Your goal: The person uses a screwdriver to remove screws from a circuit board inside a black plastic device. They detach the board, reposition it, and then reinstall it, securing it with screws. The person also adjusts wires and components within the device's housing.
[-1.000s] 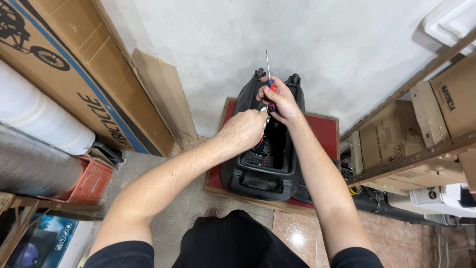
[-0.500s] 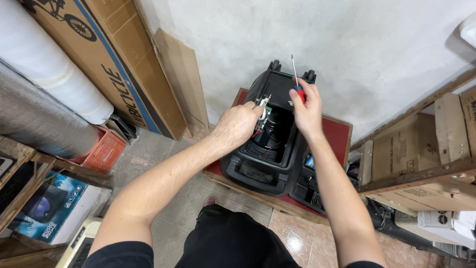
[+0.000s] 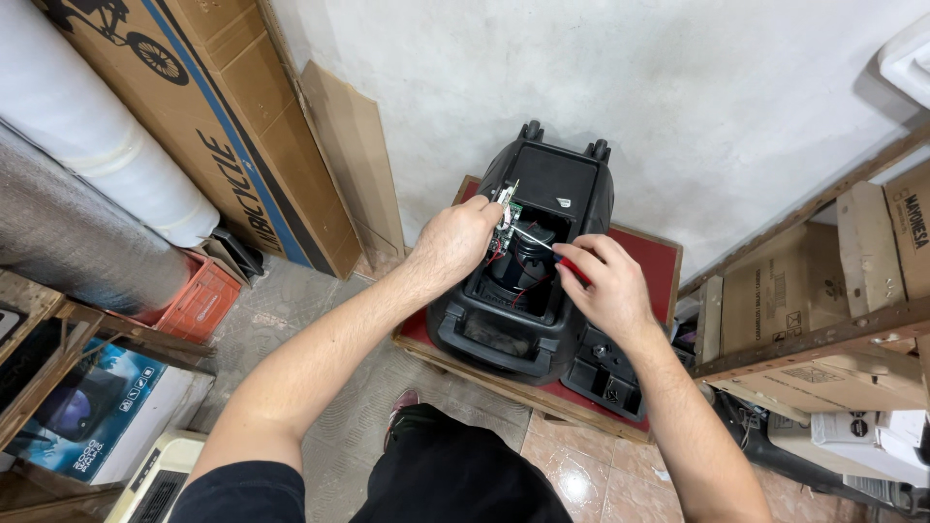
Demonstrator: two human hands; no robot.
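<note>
A black portable speaker housing [image 3: 542, 194] lies open on a red-topped wooden board [image 3: 659, 266]. Inside it I see the back of a speaker cone with red and black wires. My left hand [image 3: 457, 240] holds a small green circuit board [image 3: 505, 205] at the housing's left edge. My right hand [image 3: 605, 286] grips a red-handled screwdriver [image 3: 554, 254], whose thin shaft points left toward the circuit board. A separate black panel [image 3: 610, 373] lies on the board beside the housing.
A large cardboard bicycle box [image 3: 194, 126] and flat cardboard lean on the wall at left, with white and grey rolls [image 3: 87, 145] and an orange crate [image 3: 194, 300]. Wooden shelves with cartons [image 3: 823, 300] stand at right. My foot [image 3: 402, 407] rests on the tiled floor.
My right hand has come down from holding the screwdriver upright at the housing's far end and now lays it sideways toward the circuit board. My view has shifted right.
</note>
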